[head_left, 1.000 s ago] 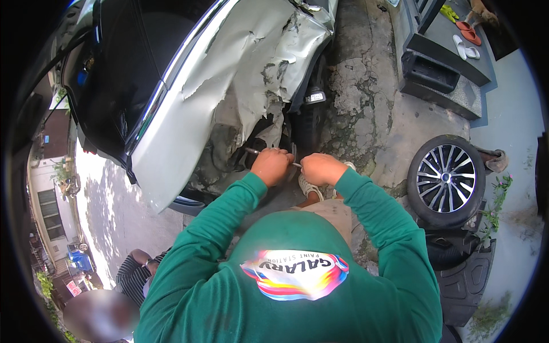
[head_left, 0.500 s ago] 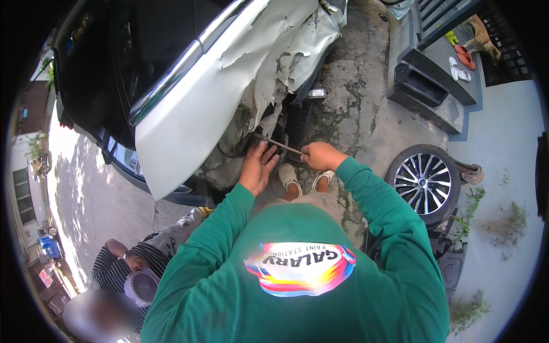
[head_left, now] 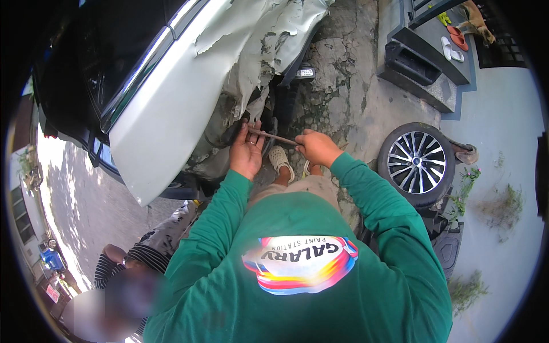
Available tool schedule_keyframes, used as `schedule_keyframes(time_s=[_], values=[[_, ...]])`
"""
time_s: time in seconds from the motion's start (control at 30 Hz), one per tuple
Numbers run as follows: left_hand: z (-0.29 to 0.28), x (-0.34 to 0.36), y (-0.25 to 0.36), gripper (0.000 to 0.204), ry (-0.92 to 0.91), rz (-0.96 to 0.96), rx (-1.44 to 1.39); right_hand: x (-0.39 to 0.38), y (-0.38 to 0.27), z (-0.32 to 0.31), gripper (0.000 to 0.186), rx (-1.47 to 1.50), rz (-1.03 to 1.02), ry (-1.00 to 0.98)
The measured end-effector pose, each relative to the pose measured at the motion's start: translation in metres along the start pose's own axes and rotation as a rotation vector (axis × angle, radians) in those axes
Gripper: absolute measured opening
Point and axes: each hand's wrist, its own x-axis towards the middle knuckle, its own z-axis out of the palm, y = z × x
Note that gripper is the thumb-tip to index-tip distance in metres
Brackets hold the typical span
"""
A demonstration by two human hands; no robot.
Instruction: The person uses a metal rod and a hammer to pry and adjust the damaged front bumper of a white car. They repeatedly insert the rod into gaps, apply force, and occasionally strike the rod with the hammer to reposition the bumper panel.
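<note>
My right hand (head_left: 318, 147) is closed around the near end of a thin brown rod (head_left: 274, 137), which looks like a tool handle. The rod slants up and left to my left hand (head_left: 247, 152), turned palm up with its fingers stretched out. Its far end crosses the left fingers, and the dark tip there is too small to make out. Just beyond the hands is the torn, crumpled corner of a silver car body (head_left: 171, 108), with crushed metal and a dark gap under the panel.
A removed wheel (head_left: 417, 162) lies at the right near a wall. Steps (head_left: 420, 71) hold sandals (head_left: 457, 38), and a dog (head_left: 477, 23) lies at the top. A person in a striped shirt (head_left: 148, 256) is at the lower left. My clogs (head_left: 280, 160) stand on cracked concrete.
The view has shifted, so the car sits further left. My left hand has turned more palm up under the rod's far end. The right hand keeps its grip.
</note>
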Motion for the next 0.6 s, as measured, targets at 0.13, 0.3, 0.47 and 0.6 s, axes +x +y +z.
schedule_keyframes(time_s=[0.13,0.3,0.47,0.6], values=[[-0.013,0.003,0.005,0.030,0.034,-0.008,0.228,-0.017,0.020,-0.001,0.026,0.106,0.012,-0.045],[-0.030,0.012,-0.006,0.014,0.097,-0.126,0.425,-0.037,0.055,0.000,0.029,0.303,0.285,-0.100],[0.033,0.029,-0.039,0.024,0.079,-0.408,0.714,-0.012,0.055,-0.007,0.037,0.460,0.172,-0.085],[0.046,0.063,-0.057,0.028,0.107,-0.363,0.758,-0.012,0.048,-0.020,0.049,0.620,0.013,-0.125]])
